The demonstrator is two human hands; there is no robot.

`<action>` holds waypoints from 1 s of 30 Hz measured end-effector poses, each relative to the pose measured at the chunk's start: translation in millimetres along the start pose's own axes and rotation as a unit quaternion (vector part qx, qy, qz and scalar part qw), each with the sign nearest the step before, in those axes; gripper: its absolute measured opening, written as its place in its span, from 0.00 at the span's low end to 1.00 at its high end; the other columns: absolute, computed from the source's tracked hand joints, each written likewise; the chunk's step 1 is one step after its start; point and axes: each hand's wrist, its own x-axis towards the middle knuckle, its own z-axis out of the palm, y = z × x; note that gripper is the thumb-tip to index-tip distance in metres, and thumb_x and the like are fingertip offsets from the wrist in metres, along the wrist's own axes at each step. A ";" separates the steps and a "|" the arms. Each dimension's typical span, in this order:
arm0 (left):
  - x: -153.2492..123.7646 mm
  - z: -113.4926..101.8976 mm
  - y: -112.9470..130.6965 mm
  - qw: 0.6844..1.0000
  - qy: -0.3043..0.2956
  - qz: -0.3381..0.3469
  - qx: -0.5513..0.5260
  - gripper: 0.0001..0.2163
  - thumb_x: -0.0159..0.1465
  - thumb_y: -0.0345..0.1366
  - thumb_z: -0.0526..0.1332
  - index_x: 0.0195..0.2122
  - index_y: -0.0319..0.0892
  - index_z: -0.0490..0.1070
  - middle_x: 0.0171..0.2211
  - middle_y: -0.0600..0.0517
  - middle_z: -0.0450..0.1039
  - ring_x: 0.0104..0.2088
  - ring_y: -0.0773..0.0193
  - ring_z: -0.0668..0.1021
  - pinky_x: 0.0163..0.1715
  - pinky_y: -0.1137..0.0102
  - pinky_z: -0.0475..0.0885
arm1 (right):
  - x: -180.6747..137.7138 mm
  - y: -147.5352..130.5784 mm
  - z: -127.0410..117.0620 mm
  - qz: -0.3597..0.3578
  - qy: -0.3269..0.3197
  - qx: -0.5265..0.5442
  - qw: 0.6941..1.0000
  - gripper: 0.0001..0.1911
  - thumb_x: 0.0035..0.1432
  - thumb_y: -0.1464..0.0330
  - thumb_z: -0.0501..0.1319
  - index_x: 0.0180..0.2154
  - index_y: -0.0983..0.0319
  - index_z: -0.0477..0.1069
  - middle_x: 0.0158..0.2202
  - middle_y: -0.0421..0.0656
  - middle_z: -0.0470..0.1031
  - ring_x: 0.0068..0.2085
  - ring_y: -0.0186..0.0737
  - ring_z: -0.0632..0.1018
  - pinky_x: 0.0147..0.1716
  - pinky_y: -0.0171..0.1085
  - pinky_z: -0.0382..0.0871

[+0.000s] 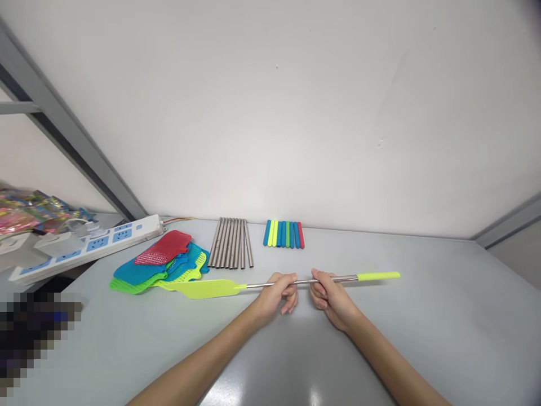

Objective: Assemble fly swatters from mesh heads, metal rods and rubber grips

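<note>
A fly swatter (pixel 304 281) with a thin metal rod lies crosswise in both my hands, just above the table. Its yellow-green paddle (pixel 211 289) points left and its yellow-green handle sleeve (pixel 378 276) points right. My left hand (pixel 276 293) is closed round the thin part of the rod. On the thicker part of the rod, my right hand (pixel 332 296) keeps a closed grip. Beyond the left hand lies a row of several metal tubes (pixel 230 243). Several coloured sleeves (pixel 284 234) in blue, yellow, green and red are lined up behind the hands.
Loose swatter heads (pixel 163 251) in red, blue, green and yellow are piled at the left. A white power strip (pixel 122 235) with plugs runs along the table's left edge, near bagged colourful items (pixel 29 208). A white wall (pixel 296 113) rises behind the grey table (pixel 422 327).
</note>
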 end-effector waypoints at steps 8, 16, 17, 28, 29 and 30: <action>-0.9 0.2 -0.1 1.000 0.021 0.008 -0.017 0.19 0.58 0.35 0.46 0.10 0.44 0.45 0.03 0.58 0.50 0.10 0.70 0.60 0.17 0.72 0.56 | 0.1 -4.4 -8.2 -0.011 0.018 -0.018 1.000 0.23 0.53 0.63 0.51 0.12 0.62 0.48 0.10 0.32 0.43 0.13 0.26 0.51 0.16 0.33 0.38; -0.6 -0.3 0.8 0.999 0.037 0.008 -0.017 0.20 0.57 0.36 0.47 0.09 0.44 0.45 0.03 0.58 0.49 0.10 0.70 0.60 0.17 0.72 0.56 | -0.9 -5.5 -10.8 -0.013 0.023 -0.021 0.999 0.23 0.53 0.63 0.51 0.12 0.62 0.48 0.10 0.32 0.42 0.13 0.26 0.51 0.17 0.34 0.38; -0.6 -0.4 0.9 0.999 0.038 0.008 -0.016 0.20 0.57 0.36 0.48 0.09 0.44 0.45 0.03 0.58 0.49 0.10 0.70 0.60 0.18 0.72 0.56 | -0.9 -5.4 -11.2 -0.013 0.020 -0.021 0.999 0.23 0.53 0.63 0.51 0.12 0.62 0.48 0.10 0.32 0.43 0.13 0.26 0.51 0.17 0.34 0.38; -1.8 2.0 5.4 0.998 0.066 0.019 0.007 0.20 0.58 0.41 0.51 0.11 0.42 0.48 0.05 0.61 0.45 0.11 0.72 0.57 0.17 0.73 0.51 | -1.3 -8.6 -12.4 0.001 -0.010 0.025 1.000 0.21 0.51 0.60 0.54 0.14 0.61 0.48 0.13 0.33 0.46 0.16 0.28 0.53 0.17 0.34 0.42; -1.7 2.3 5.1 0.997 0.069 0.020 0.008 0.20 0.57 0.41 0.51 0.11 0.42 0.48 0.06 0.61 0.45 0.11 0.72 0.57 0.17 0.73 0.51 | -1.2 -8.8 -12.2 0.003 -0.001 0.039 0.999 0.22 0.51 0.60 0.54 0.14 0.61 0.48 0.13 0.33 0.45 0.16 0.28 0.53 0.17 0.33 0.43; -1.6 2.5 4.8 0.997 0.071 0.021 0.009 0.20 0.57 0.42 0.51 0.11 0.42 0.48 0.06 0.61 0.45 0.11 0.72 0.57 0.17 0.73 0.51 | -1.1 -9.0 -12.0 0.005 0.009 0.053 0.999 0.22 0.51 0.59 0.54 0.14 0.61 0.48 0.13 0.33 0.44 0.16 0.28 0.53 0.17 0.33 0.43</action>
